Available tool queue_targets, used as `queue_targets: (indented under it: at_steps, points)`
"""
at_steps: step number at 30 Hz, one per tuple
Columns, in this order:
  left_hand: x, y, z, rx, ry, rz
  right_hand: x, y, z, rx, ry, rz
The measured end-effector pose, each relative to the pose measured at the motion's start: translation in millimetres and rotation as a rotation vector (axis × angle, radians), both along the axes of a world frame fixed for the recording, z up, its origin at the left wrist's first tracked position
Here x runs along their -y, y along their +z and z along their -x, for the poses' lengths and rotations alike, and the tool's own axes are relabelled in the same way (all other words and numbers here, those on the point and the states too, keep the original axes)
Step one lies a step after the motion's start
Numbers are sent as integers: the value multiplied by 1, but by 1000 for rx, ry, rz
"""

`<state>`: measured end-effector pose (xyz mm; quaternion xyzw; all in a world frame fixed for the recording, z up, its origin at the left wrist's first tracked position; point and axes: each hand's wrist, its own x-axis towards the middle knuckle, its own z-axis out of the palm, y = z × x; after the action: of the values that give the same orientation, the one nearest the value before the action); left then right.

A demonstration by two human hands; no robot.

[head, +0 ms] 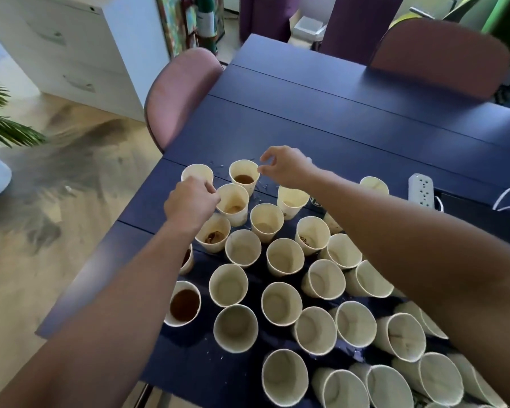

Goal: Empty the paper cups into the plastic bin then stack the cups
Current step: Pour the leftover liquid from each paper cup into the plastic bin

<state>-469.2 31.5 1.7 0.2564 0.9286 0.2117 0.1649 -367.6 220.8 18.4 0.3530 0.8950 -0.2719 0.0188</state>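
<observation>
Hands reaching for cups at the table's (306, 113) far left edge: left hand (190, 201) pinches a cup rim (232, 204), right hand (286, 169) hovers half-curled and empty over another cup (244, 175); lifting comes next.

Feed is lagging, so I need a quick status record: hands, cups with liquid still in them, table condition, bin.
left hand: fingers at rim of a far cup, grip unclear
right hand: fingers curved above far brown-liquid cup, holding nothing
near-left full cup: brown liquid, untouched
table: blue, droplets near far cups
plastic bin: not in view
stacking: none visible
</observation>
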Motion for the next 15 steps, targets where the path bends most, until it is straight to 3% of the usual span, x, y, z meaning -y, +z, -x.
queue_targets:
  at_steps: [7,15]
  points:
    - [7,-7,-4,13,-108,38,8,-19,26,268,-46,-125]
    - [27,9,-10,-70,-112,-101,19,-33,35,303,-79,-124]
